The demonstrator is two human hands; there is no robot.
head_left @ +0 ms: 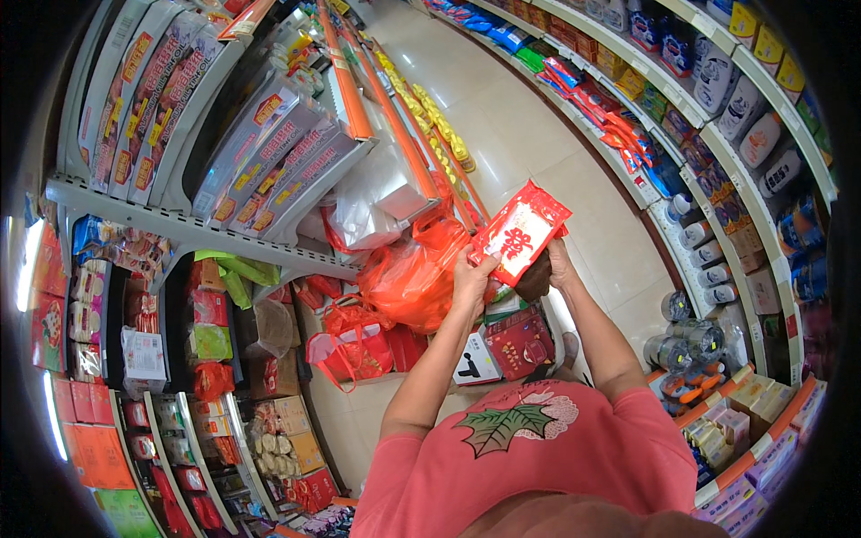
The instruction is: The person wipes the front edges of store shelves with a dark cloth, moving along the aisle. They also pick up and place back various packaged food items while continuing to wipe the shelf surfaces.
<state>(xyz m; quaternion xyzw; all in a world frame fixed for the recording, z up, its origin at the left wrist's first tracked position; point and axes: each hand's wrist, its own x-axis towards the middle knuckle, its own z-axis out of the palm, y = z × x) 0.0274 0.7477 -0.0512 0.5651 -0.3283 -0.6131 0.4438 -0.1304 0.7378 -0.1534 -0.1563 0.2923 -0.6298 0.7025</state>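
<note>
A red and white plastic packet (523, 232) bearing a large printed character is held up in front of me over the aisle. My left hand (475, 279) grips its near left corner, thumb on top. At the packet's right edge is my right hand (557, 261), with fingers partly hidden behind it; a dark brown item (533, 282) shows just below the packet, beside this hand, and whether I hold it too is unclear. Left of my hands sits a full orange plastic bag (417, 276). Under my forearms lie a dark red box (519, 341) and a white box with a black picture (476, 362).
Metal shelving (202, 225) with aluminium foil boxes (269, 168) stands at the left, its orange-edged shelves reaching close to my left hand. Curved shelves of bottles and packets (619, 131) line the right side. A red gift bag (353, 350) sits low at the left; tiled floor (538, 128) shows ahead.
</note>
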